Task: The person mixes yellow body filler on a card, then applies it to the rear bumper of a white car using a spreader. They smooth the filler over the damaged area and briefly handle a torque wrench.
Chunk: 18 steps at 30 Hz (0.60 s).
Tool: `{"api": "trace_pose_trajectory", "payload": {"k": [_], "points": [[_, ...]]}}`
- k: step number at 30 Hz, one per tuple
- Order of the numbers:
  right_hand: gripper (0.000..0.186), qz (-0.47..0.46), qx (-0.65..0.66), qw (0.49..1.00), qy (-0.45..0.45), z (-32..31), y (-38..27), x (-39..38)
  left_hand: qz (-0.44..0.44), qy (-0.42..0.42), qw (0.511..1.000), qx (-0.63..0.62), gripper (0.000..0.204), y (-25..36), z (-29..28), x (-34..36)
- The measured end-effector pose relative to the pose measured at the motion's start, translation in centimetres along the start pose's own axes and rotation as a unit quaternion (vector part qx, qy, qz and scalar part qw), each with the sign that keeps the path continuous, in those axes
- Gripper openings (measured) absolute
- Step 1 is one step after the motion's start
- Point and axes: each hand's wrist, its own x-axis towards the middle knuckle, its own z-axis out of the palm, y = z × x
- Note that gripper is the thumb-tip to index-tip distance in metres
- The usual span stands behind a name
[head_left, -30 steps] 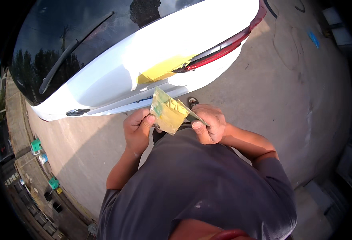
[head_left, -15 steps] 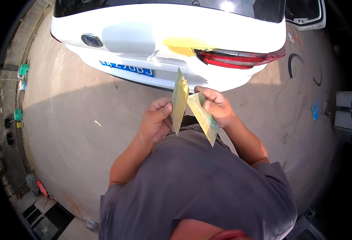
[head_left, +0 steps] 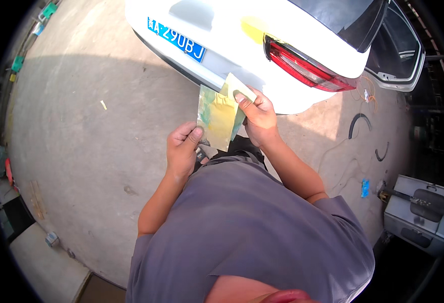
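My left hand (head_left: 180,151) pinches the lower left edge of a flat putty spreader (head_left: 205,136), its face smeared with yellow putty (head_left: 222,112) and some green. Pressed close against its right edge is a second putty spreader (head_left: 238,86), pale yellow and green, which my right hand (head_left: 260,120) grips with the thumb on its face. Both are held over my waist, just short of the rear bumper of a white car (head_left: 287,99). A yellow putty patch (head_left: 253,29) marks the car's body left of the red tail light (head_left: 308,66).
An open car door (head_left: 395,50) stands at the far right. Black curved strips (head_left: 359,121), thin wires and a blue scrap (head_left: 365,188) lie on the concrete floor (head_left: 90,151). A grey metal box (head_left: 419,207) is at the right, with green containers (head_left: 17,63) along the left wall.
The view has swung right, so the car sits tilted. The left spreader has turned its putty-covered face toward me, and the right one has risen and tucked partly behind it.
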Motion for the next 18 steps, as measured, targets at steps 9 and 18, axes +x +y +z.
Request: {"api": "trace_pose_trajectory", "payload": {"k": [9,18], "points": [[0.027,-0.192,-0.35,0.86,-0.318,-6.2,-2.2,1.4,0.041,0.062,0.996,-0.058,0.022,-2.0,3.5,0.9],[0.037,-0.029,-0.339,0.88,-0.332,-13.7,-4.2,3.0,0.032,-0.013,0.985,0.169,0.018,-3.4,11.6,6.3]]}}
